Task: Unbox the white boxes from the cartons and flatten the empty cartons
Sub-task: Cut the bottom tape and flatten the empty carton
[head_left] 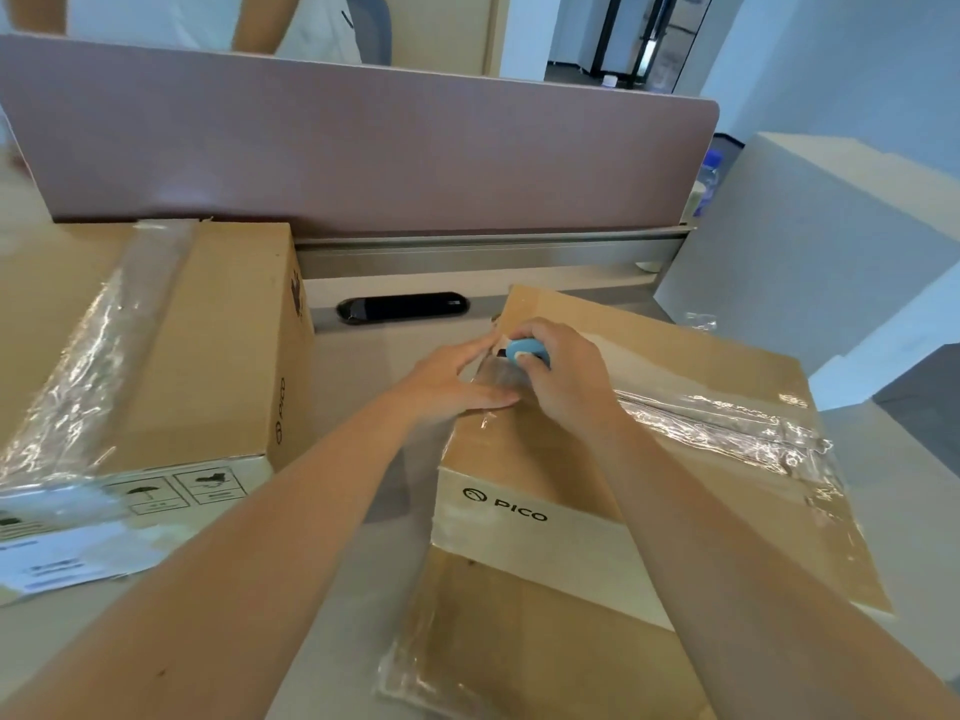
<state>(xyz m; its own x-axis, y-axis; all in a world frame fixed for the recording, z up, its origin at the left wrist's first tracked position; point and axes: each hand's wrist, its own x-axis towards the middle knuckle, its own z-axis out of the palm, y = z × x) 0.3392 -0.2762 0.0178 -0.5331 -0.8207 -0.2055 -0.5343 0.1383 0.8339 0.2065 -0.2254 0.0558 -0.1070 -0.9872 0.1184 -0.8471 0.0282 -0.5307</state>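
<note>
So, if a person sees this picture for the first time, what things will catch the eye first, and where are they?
First, the two hands at the centre: the right hand grips a small blue cutter at the far end of the taped seam on the right carton, while the left hand presses flat beside it. Next, the second taped carton on the left, still sealed, and the pink partition behind both.

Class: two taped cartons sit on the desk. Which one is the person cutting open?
The right carton: both hands rest on it, the right hand gripping a blue cutter. The left carton lies untouched.
</note>
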